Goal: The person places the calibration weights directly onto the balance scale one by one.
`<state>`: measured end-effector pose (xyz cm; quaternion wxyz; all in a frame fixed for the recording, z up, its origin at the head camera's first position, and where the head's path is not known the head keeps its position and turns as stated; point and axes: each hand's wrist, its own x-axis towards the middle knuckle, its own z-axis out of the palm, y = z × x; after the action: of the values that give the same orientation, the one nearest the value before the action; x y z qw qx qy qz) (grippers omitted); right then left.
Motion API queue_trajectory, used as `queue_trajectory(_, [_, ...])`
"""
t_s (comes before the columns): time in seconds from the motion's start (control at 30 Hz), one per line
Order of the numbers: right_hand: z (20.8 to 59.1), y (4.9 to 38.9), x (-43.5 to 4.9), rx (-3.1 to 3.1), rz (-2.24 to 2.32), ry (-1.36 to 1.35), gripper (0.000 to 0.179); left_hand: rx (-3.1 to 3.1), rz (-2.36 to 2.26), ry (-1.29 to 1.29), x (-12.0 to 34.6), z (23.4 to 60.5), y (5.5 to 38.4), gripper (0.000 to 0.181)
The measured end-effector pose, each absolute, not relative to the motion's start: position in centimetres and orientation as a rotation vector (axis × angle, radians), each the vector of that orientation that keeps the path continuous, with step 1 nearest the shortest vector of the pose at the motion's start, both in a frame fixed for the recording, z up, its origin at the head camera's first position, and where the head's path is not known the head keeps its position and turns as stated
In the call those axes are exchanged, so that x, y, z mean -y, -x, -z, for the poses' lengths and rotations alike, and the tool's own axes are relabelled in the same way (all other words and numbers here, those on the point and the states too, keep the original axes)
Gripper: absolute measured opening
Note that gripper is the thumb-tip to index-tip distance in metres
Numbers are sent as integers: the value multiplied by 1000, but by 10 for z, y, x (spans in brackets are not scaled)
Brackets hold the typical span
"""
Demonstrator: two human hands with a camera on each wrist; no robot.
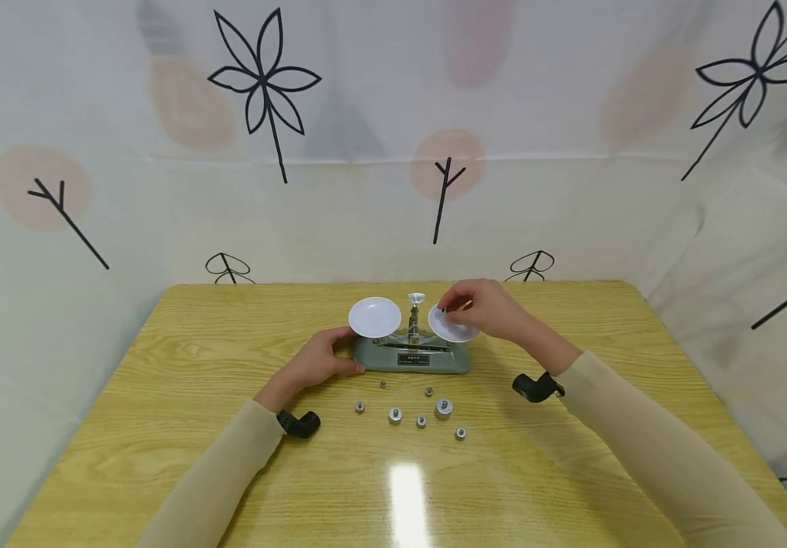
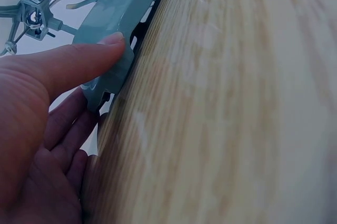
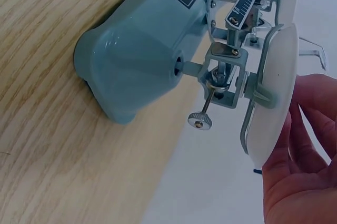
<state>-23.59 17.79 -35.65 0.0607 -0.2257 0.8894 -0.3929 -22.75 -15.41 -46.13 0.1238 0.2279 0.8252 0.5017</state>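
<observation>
A green balance scale [image 1: 383,361] with two white pans stands toward the back of the table. My left hand [image 1: 316,358] grips the left end of its base, the thumb [image 2: 97,58] on the front face and the other fingers behind. At the right pan [image 1: 460,333], my right hand [image 1: 491,308] pinches a small metal weight [image 1: 444,310] close over the dish. In the right wrist view this pan [image 3: 279,92] hides the weight and the fingertips. The left pan [image 1: 374,317] has nothing on it.
Several metal weights of different sizes stand in front of the scale, the biggest weight [image 1: 444,409] toward the right. The wooden table [image 1: 229,335] ends at a patterned cloth backdrop [image 1: 366,213].
</observation>
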Motion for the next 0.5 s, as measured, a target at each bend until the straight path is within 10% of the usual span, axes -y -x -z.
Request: queue_trajectory(0.5, [362, 236, -173, -2693, 1148, 706, 16, -2413, -1458, -672, 154, 461, 228, 67])
